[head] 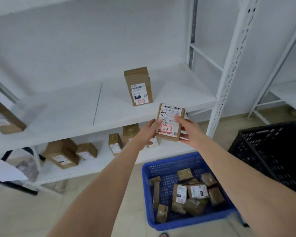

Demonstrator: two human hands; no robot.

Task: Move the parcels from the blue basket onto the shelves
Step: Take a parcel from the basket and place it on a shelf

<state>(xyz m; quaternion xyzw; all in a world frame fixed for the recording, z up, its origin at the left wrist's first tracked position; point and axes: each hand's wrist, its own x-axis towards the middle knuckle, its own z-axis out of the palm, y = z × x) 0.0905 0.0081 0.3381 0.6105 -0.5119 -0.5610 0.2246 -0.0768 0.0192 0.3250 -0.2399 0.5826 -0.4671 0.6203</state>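
At nine o'clock a brown cardboard box (pixel 6 117) lies flat on the white metal shelf board (pixel 61 106). At eleven o'clock from the hands a tall brown cardboard parcel (pixel 138 86) stands upright on that board, label outward, probably so its red-framed code can be read. The left hand (pixel 148 130) and right hand (pixel 189 130) hold a small brown cardboard parcel with a barcode label (pixel 169 120) between them, just before the board's front edge. The left fingers (pixel 156 123) clamp its left side, and the right thumb lies over the label with fingers under the lower corner. The label faces the person, likely so the handwritten 3-4-3 can guide the choice of slot. At five o'clock the blue plastic basket (pixel 186 223) on the floor holds several more parcels. A black plastic crate (pixel 272 151) stands at three o'clock.
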